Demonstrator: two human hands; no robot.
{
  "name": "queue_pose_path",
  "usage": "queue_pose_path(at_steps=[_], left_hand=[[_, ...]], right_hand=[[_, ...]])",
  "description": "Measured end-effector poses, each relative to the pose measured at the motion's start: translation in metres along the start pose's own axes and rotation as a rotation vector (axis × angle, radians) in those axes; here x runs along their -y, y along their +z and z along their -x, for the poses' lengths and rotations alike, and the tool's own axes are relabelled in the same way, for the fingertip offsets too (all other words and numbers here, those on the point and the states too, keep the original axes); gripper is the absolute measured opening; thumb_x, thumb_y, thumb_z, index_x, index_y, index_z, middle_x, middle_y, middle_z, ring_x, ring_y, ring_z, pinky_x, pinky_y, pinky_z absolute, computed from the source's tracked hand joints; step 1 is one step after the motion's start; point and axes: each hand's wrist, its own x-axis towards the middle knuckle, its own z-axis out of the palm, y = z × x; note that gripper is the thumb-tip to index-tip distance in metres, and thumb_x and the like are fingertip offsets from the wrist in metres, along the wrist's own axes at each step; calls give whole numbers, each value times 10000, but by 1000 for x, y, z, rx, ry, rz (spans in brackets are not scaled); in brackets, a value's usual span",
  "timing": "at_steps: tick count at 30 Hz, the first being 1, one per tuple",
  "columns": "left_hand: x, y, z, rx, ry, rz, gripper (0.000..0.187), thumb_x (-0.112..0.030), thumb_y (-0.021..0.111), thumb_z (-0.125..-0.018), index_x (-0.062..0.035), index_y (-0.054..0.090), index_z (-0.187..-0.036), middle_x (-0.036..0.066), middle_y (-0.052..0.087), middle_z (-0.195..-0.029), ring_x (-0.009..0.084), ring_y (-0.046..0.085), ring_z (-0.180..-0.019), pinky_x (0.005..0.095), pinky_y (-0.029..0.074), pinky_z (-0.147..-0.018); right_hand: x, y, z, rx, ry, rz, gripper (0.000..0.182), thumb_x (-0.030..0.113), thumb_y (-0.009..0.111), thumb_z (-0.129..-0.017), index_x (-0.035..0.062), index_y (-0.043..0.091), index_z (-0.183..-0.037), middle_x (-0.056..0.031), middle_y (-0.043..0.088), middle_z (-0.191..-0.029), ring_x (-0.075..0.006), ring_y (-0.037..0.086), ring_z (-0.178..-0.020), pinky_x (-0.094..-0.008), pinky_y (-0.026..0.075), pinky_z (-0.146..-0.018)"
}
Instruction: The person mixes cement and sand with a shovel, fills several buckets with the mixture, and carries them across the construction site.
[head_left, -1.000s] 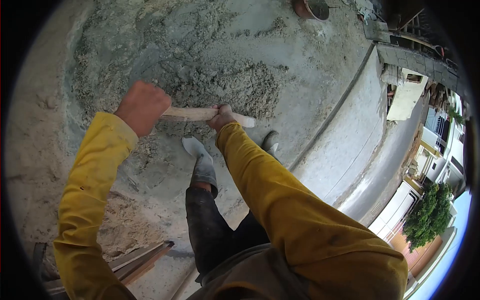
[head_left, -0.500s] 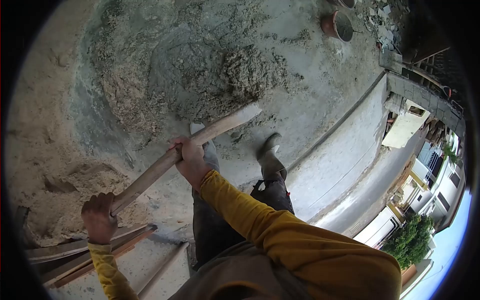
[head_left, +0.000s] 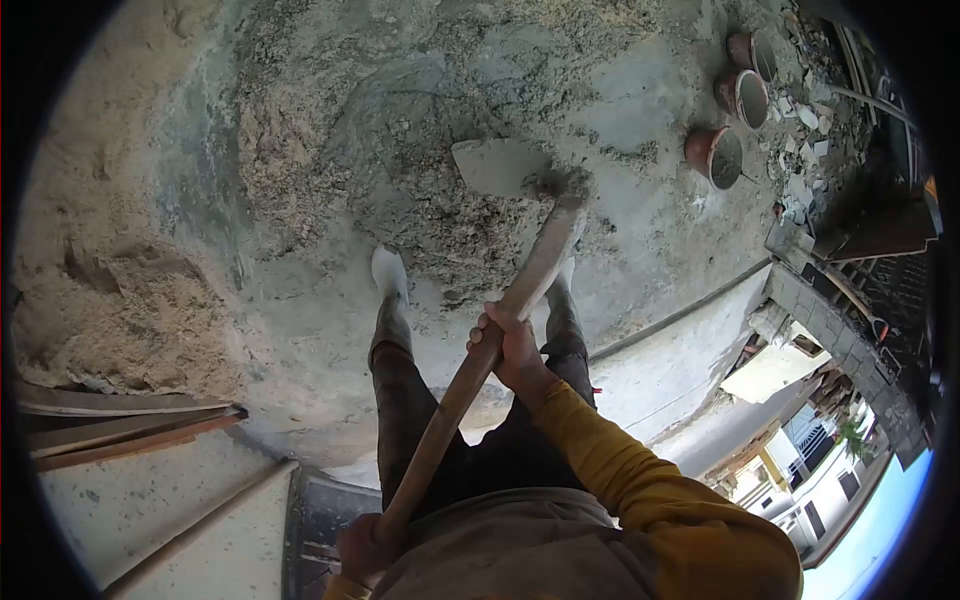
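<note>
On the concrete ground, a grey, wet mortar heap point(head_left: 440, 210) is lying partly mixed, with dry tan sand point(head_left: 120, 310) unblended at its left edge. The right hand point(head_left: 510, 345) is gripping a long wooden hoe handle point(head_left: 480, 370) mid-shaft; the left hand point(head_left: 365, 548) is clasping its end. The flat metal hoe blade point(head_left: 495, 165) is resting on the heap

The left hand point(head_left: 362, 550) is half hidden behind the person's body.
</note>
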Motion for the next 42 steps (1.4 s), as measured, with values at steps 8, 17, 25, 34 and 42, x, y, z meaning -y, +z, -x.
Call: queue_pose_path(at_steps=[8,17,25,34,42], left_hand=[[-172,158,-94,164,-261,563,331,-128,711,-593,14,600,-872,84,575,-685,143,542,-645,322,469,-615],[-282,319,-123,-75,-116,827,228,-75,662,-661,-11,551,-850,79,527,-698,161,507,-654,331,449,-608],[-352,457,-113,-106,-245,1082,263,-96,676,-679,-5,564,-899,75,549,-719,160,519,-682,324,457,-640],[-420,549,-86,-348,-201,1317,205,-78,614,-703,-8,561,-888,189,593,-750,283,616,-711,388,478,-672],[-463,491,-177,-706,-256,1282,251,-97,613,-696,-65,563,-939,201,601,-762,419,608,-761,442,482,-677]], right_hand=[[109,1,-169,-71,6,528,108,-20,609,-770,-30,515,-719,-96,526,-602,-205,534,-451,-360,460,-419],[255,-8,-111,247,-447,843,56,-8,610,-750,-20,557,-735,-67,530,-587,-168,537,-433,-320,430,-395],[234,-129,-205,32,-523,1423,227,81,610,-704,-84,560,-557,-110,573,-506,-201,596,-433,-326,478,-418],[246,-158,-119,340,-608,1476,98,31,582,-766,-24,555,-689,-49,543,-600,-152,538,-449,-299,418,-400],[215,13,-44,848,-541,1542,97,23,629,-779,-8,545,-743,-53,545,-618,-147,547,-464,-291,461,-429]])
